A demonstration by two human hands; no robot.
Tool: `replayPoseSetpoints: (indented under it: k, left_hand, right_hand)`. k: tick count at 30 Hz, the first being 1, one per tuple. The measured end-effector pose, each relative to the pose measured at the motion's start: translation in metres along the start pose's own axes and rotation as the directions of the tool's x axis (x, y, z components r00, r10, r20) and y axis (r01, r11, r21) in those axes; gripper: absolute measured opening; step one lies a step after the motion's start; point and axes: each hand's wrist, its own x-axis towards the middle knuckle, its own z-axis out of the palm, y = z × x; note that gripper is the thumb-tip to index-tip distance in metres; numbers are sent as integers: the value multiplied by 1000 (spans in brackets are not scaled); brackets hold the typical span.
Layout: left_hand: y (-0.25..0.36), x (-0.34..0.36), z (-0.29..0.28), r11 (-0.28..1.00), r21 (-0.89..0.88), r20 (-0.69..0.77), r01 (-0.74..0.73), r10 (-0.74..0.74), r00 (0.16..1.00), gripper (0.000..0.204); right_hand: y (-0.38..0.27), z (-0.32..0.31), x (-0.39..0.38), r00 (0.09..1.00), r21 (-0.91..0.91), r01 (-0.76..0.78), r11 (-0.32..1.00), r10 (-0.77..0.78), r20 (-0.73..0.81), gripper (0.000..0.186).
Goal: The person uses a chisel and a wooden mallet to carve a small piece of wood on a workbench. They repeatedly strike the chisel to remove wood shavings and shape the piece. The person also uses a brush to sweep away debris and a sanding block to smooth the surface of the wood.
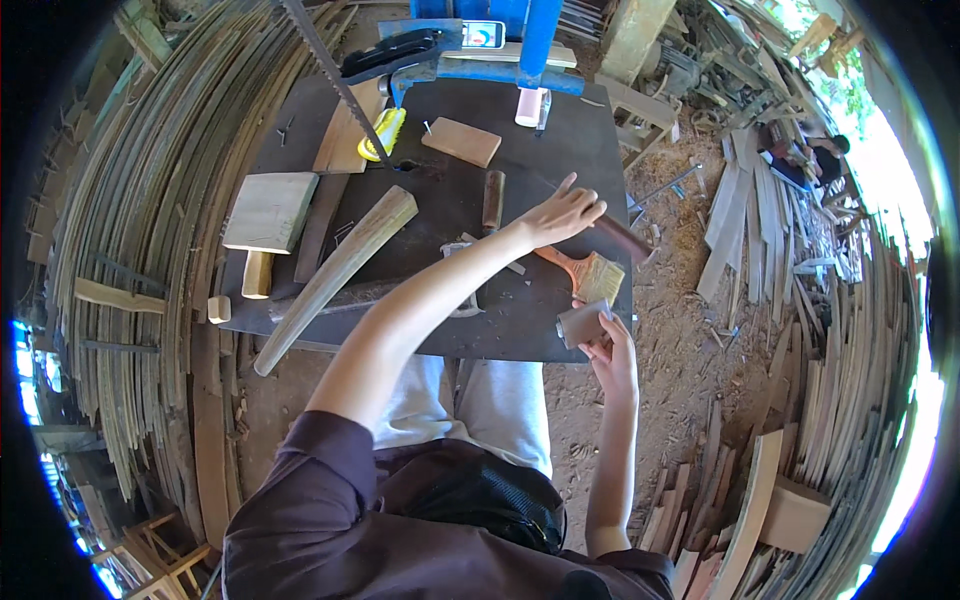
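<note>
My left hand [565, 214] reaches across over the right part of the dark tabletop [400, 250]. Its fingers are apart, and I see nothing held in them. Just right of it lies a long dark-brown wooden piece [626, 240], slanting over the table's edge; the hand hides where it continues. At the front right corner my right hand [614, 352] pinches a small flat grey-brown piece [584, 324], whose exact kind I cannot make out. Between the hands rests a paintbrush [585, 272] with an orange handle and pale bristles. A short dark wooden piece [493, 200] lies left of my left hand.
A saw blade [345, 90] runs down into the table, beside a yellow object [382, 135]. Around it lie a tan block [461, 142], a long tapered wooden piece [340, 270] and a wooden paddle shape [270, 212]. Stacked boards [150, 200] line the left; a phone [483, 35] stands behind.
</note>
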Motion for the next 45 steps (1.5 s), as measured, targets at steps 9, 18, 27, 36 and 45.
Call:
replayPoseSetpoints:
  k: [9,18,27,36,45]
  left_hand:
    - [63,-14,-177,795,-530,-218,295,-464,859,47]
    - [136,-163,-168,943,-75,123,325,-315,941,55]
    - [109,-208,-142,982,-64,95,179,-172,980,50]
    - [81,-192,-133,952,-92,88,293,-285,955,52]
    - [69,-181,-141,896,-208,197,393,-356,914,51]
  right_hand:
    - [-10,-4,23,974,-29,219,975,-220,-47,18]
    - [-18,10,-50,886,-292,323,900,-397,-242,5]
    - [-6,21,-67,887,-278,305,911,-378,-265,7]
    - [-3,10,-76,916,-276,262,925,-328,-231,8]
    - [8,22,-77,929,-327,234,916,-310,-201,8]
